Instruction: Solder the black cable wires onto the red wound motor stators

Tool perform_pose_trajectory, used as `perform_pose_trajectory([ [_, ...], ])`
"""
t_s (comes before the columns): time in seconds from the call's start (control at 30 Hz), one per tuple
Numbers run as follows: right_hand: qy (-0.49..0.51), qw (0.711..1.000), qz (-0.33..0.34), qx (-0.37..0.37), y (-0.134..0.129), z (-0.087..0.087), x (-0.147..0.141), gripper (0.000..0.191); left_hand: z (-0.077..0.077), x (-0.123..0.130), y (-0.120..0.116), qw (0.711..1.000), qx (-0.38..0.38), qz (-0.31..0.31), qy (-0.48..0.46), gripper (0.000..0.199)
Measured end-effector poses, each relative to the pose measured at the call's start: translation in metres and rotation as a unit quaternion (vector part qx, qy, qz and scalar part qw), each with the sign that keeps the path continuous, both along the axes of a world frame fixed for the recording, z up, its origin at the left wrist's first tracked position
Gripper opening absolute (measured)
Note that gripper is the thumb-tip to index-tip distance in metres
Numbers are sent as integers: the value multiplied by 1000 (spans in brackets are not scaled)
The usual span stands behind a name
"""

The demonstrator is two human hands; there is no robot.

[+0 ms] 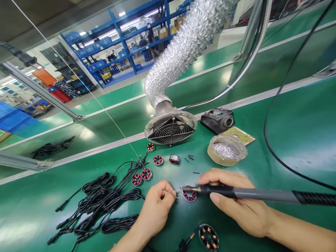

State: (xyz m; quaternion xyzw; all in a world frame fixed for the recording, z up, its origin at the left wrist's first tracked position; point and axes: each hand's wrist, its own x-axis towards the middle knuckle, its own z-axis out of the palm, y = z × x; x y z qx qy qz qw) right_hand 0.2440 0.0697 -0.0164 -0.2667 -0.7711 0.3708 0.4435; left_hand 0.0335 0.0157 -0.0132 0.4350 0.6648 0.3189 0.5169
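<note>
My right hand [238,199] is closed round a soldering iron [265,194], held like a pen and pointing left. Its metal tip is over the left part of a small motor stator [193,199] with red windings, lying on the green bench. Whether the tip touches it I cannot tell. Just left of that stator, my left hand [159,203] is pinched, and a thin yellow wire [177,198] sticks out past the fingertips. Most of what lies inside this pinch is hidden. Near the front edge rests a larger stator [208,237] with orange windings, joined to a cable.
Coiled black cables [97,199] spread over the left. More stators [158,160] lie behind my left hand, near short black tubing pieces [191,157]. A fume extractor hood [170,131] hangs at centre back. A round tub [227,150] of silvery shavings and a black soldering-iron stand [217,120] are right.
</note>
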Motion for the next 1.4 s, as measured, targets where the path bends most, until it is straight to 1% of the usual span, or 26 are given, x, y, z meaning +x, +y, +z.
perform_pose_trajectory([
  [0.17, 6, 999, 8, -40, 0, -4, -3, 15, -1, 0, 0, 1000, -1, -9, 3, 26],
  [0.37, 12, 999, 21, -42, -1, 0, -4, 15, -1, 0, 1, 1000, -9, -6, 2, 26],
  [0.53, 23, 998, 23, -51, -2, 0, -7, 15, 1, -1, 2, 1000, -16, -14, 6, 25],
  [0.93, 33, 999, 31, -15, -6, 2, -10, 16, -2, -1, 1, 1000, -10, -25, 11, 24],
  [1.23, 42, 999, 24, -19, -6, 4, -10, 16, -3, -1, 1, 1000, -7, -24, 10, 24],
  [1.4, 43, 999, 26, -2, -9, 3, -12, 17, -1, -1, 1, 999, -4, -27, 18, 25],
])
